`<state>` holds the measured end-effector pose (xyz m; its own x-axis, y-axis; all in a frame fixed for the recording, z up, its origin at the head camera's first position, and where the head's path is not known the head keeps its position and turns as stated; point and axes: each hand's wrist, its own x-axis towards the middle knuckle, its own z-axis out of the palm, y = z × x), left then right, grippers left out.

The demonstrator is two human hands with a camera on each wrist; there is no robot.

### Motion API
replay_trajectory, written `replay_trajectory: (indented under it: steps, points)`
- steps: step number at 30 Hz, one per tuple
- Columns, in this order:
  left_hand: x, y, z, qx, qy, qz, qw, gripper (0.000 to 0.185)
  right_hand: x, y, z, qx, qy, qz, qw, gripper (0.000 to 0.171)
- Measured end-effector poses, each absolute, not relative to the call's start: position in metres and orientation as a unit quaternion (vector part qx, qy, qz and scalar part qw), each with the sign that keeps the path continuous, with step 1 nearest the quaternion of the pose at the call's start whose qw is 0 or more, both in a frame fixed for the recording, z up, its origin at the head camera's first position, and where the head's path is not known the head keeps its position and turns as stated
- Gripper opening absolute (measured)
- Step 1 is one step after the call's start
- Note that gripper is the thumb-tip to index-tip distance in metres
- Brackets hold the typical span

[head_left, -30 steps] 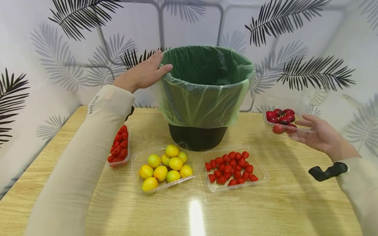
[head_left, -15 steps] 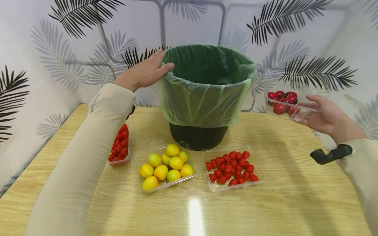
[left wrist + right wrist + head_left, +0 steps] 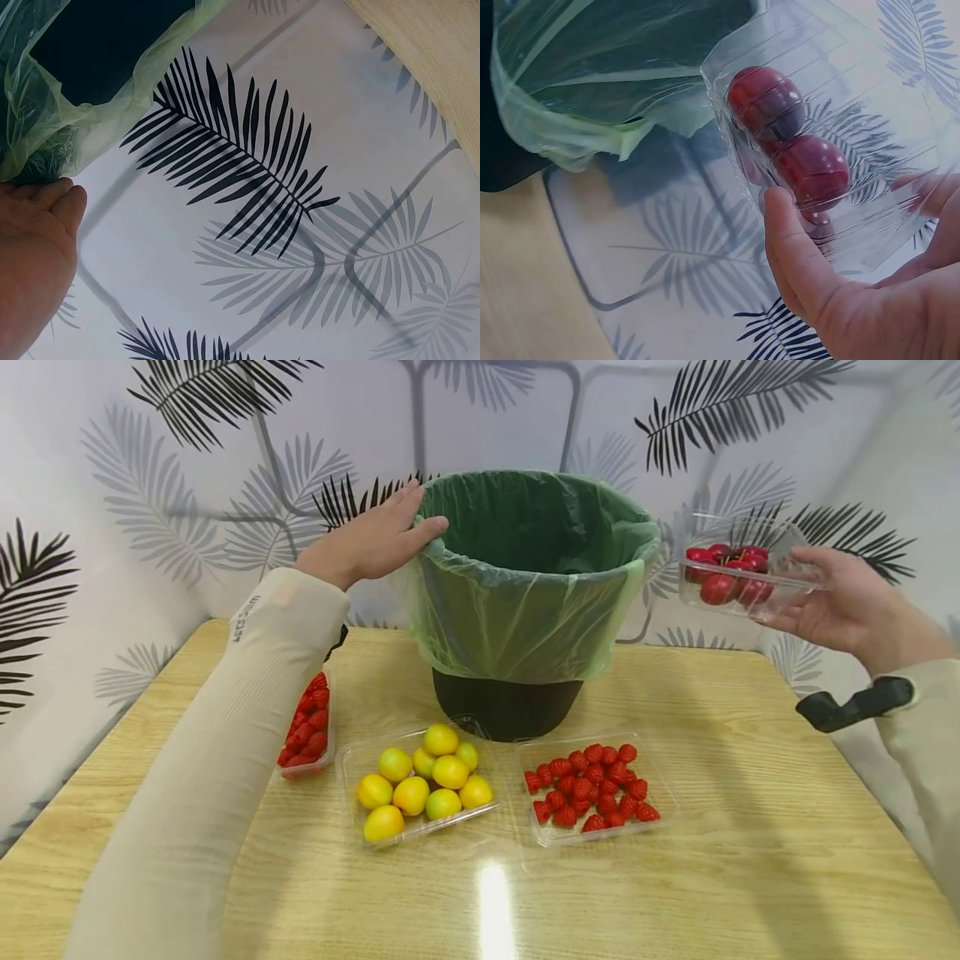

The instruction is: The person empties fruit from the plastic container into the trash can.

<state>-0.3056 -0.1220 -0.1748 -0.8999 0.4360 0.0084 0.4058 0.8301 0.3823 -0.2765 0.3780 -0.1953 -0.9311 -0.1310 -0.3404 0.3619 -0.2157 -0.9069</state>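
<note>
My right hand (image 3: 847, 597) grips a clear plastic punnet (image 3: 780, 583) by its right end and holds it up in the air, right of the bin. Dark red cherries (image 3: 718, 588) lie bunched inside; through the punnet's base the right wrist view shows several of these cherries (image 3: 810, 171). A black bin (image 3: 506, 702) lined with a pale green bag (image 3: 525, 627) stands at the back of the table. At the bin's left rim, my left hand (image 3: 371, 539) rests with straight fingers against the bag; the left wrist view shows its fingers (image 3: 64, 202) by the liner.
On the wooden table (image 3: 600, 902), a punnet of yellow fruit (image 3: 412, 796) and a punnet of raspberries (image 3: 588, 785) sit before the bin. Another raspberry punnet (image 3: 311, 727) is partly hidden behind my left forearm. A leaf-patterned wall covering (image 3: 495, 427) rises behind the table.
My right hand has raised the punnet of cherries, from low over the table to about the height of the bin's rim. The left hand stays at the bin's rim.
</note>
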Motion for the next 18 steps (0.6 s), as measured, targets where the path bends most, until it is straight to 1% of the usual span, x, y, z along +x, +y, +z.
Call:
replay_trajectory:
  steps: [3,6,10,15,17,18]
  points:
    - [-0.306,-0.122,-0.174,0.224,0.955,0.190,0.039,0.073,-0.280,0.379,-0.187,0.083,0.595,-0.785,0.149,0.055]
    - [-0.305,-0.122,-0.174,0.221,0.956,0.190,0.038,0.073,-0.283,0.378,-0.179,0.061,0.574,-0.804,0.141,0.033]
    - [-0.304,-0.121,-0.175,0.214,0.957,0.192,0.037,0.073,-0.287,0.374,-0.168,0.051,0.564,-0.813,0.137,0.021]
    - [-0.304,-0.121,-0.176,0.213,0.957,0.194,0.037,0.073,-0.294,0.364,-0.153,0.069,0.580,-0.800,0.134,0.036]
    - [-0.304,-0.121,-0.176,0.214,0.957,0.194,0.036,0.073,-0.297,0.358,-0.147,0.077,0.584,-0.797,0.135,0.044]
    - [-0.305,-0.121,-0.176,0.214,0.957,0.194,0.036,0.073,-0.299,0.355,-0.144,0.082,0.578,-0.801,0.134,0.043]
